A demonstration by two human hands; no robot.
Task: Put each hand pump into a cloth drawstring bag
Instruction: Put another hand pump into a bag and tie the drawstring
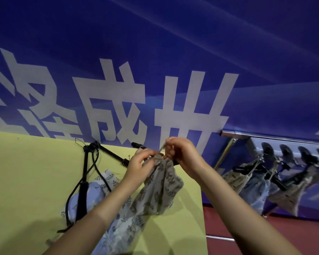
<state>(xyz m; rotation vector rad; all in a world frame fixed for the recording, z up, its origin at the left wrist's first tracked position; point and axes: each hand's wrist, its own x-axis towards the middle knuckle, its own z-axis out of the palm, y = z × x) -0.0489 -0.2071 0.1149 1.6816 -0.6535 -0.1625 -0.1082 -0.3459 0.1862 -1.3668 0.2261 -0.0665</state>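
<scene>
I see the right hand point(180, 153) pinching the cord point(161, 148), the left hand point(139, 165) gripping the bag point(160, 188) at its gathered neck. I'd draw the cord straight away from the neck, steadily, bracing left.

Beige leaf-print bag point(160, 188), black pump point(82, 183), yellow table point(26, 181), blue banner point(173, 34) (white lettering), possibly pale-blue cloth point(95, 192).

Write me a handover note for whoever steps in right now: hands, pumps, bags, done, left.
Left hand: grips the gathered neck of the leaf-print bag, held above the yellow table.
Right hand: pinches the drawstring.
A black pump handle sticks out of the neck.
Done: bagged pumps hang on the rack at right.
Left: cinch this bag; one bare hand pump lies on spare bags.
</scene>
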